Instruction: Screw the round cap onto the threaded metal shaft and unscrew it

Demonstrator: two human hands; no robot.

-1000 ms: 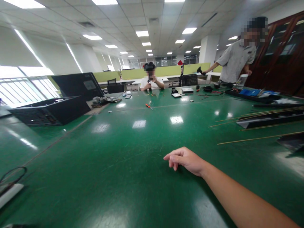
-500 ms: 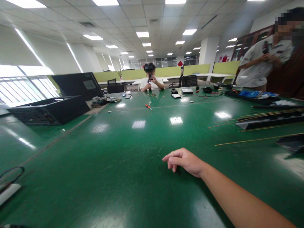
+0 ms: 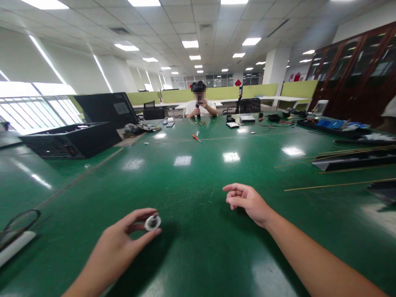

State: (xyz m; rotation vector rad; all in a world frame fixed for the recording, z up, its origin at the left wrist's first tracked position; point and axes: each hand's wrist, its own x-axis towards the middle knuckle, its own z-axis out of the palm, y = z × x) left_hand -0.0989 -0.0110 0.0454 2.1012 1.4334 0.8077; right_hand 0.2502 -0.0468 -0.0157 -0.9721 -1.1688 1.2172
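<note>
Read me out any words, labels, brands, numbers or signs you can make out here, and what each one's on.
No text can be read.
Pale label on the black panel: any print is too small.
Red diamond at the back: too small to read.
Round piece in the left hand: blurred, no lettering legible.
</note>
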